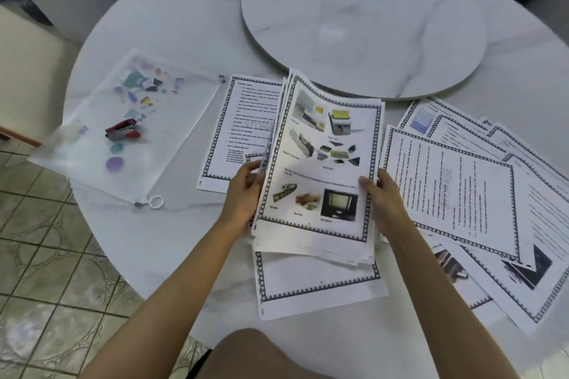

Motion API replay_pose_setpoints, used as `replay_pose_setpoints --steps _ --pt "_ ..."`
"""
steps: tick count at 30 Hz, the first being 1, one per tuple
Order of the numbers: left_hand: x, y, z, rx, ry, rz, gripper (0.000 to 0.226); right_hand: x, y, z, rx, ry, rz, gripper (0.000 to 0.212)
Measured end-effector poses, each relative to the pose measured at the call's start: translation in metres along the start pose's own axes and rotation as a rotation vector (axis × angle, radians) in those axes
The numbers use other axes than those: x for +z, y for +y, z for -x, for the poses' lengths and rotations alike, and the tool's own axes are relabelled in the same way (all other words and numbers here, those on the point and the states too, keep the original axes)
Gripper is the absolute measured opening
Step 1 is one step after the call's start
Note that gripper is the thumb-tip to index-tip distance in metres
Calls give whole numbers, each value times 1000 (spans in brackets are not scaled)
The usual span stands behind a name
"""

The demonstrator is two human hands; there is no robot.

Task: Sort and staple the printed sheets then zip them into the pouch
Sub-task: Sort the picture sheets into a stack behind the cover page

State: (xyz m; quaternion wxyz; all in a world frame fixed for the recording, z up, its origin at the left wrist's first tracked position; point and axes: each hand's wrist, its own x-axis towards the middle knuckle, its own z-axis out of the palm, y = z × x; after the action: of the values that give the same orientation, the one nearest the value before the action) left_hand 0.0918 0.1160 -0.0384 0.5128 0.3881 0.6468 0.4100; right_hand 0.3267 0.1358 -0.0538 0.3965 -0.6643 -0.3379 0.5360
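Observation:
I hold a stack of printed sheets (323, 144) in front of me, its top page showing colour pictures inside a patterned border. My left hand (244, 194) grips the stack's left edge, and my right hand (383, 200) grips its right edge with the thumb on top. One sheet (320, 286) lies under the stack on the table, another (243, 120) to its left. Several more sheets (480, 181) are spread out at the right. A translucent zip pouch (101, 172) with coloured prints lies at the left, and a red stapler (122, 130) rests on it.
The round white marble table (172, 240) carries a raised turntable (363, 21) at the back. The pouch's zipper ring (156, 202) points toward me. Tiled floor (46, 271) shows at the left, a chair (18, 80) beyond it, and my knee (271, 354) at the bottom.

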Motion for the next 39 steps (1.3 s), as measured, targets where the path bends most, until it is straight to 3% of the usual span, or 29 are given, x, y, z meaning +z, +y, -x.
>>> replay_pose_setpoints --steps 6,10,15,19,25,31,39 --pt "-4 -14 9 -17 -91 -131 28 -9 0 -1 75 69 48 38" --pt "-11 -17 15 2 -123 -161 18 -16 -2 1 127 13 92 28" --pt "-14 -24 31 -64 -210 -50 16 -28 -4 8 30 -30 259 30" --pt "-20 -30 34 -114 -104 -5 18 -40 -11 10 20 -18 288 26" --pt "-44 -33 23 -83 86 -154 17 -63 -17 12 -25 67 363 19" --pt "-72 -11 -20 89 276 -509 28 -71 -14 11 -15 149 511 22" --pt "-77 8 -82 -219 197 -502 55 -58 -10 13 39 224 544 38"
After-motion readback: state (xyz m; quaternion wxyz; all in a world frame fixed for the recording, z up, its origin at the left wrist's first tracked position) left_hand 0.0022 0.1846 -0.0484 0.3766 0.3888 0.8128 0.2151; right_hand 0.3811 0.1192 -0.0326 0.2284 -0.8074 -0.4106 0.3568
